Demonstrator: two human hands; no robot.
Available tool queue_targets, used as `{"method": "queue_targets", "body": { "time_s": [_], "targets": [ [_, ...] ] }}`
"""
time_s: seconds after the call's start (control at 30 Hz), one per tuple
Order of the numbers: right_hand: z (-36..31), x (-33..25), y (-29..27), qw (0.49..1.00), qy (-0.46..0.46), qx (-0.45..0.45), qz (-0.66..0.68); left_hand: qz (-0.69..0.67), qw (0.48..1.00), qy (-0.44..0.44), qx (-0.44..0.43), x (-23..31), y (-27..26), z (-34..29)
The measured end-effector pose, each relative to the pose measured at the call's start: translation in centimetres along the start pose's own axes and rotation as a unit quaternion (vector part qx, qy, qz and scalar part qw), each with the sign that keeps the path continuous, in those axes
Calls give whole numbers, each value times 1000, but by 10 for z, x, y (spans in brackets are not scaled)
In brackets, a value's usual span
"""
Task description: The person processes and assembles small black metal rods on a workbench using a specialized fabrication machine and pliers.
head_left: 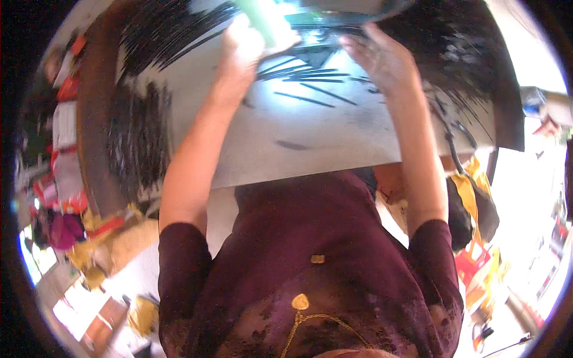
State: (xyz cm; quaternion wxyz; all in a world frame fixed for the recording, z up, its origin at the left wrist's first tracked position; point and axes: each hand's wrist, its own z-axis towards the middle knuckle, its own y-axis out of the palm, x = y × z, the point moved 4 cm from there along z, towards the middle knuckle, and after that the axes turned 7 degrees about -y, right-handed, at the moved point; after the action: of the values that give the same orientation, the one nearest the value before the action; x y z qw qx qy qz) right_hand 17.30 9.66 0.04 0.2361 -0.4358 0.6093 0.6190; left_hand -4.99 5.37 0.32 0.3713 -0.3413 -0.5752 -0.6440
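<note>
At the far side of the table, my left hand (243, 46) is closed around a pale green block-like object (262, 22), blurred and washed out by glare. My right hand (387, 58) is across from it, by the right end of a dark curved, shiny thing (340, 19) under a bright light. Its fingers are bent and smeared, so whether they grip anything is unclear. Between my hands, several thin black sticks (313, 74) lie loosely fanned on the pale tabletop (286, 131).
Dense heaps of black sticks lie at the far left (173, 39), along the left side (140, 131) and at the far right (447, 51). A dark cable-like strip (450, 140) hangs over the right edge. Yellow and black bags (471, 203) are below it. Assorted packages (65, 131) line the left.
</note>
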Motion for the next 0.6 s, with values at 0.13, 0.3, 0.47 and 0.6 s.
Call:
{"method": "queue_targets", "body": {
  "time_s": [0.13, 0.3, 0.47, 0.6],
  "targets": [
    [7, 10, 3, 997, -28, -21, 67, 21, 989, -61, 134, -3, -7, -6],
    [-3, 2, 5, 994, -70, -18, 85, 0, 982, -70, 175, -14, -7, 1],
    [-54, -24, -5, 942, -135, 18, -308, -88, 975, -56, 196, -5, 17, -15],
    [-75, -57, -47, 675, -276, 41, -683, -12, 962, -55, 267, 9, -17, -27]
  ]
}}
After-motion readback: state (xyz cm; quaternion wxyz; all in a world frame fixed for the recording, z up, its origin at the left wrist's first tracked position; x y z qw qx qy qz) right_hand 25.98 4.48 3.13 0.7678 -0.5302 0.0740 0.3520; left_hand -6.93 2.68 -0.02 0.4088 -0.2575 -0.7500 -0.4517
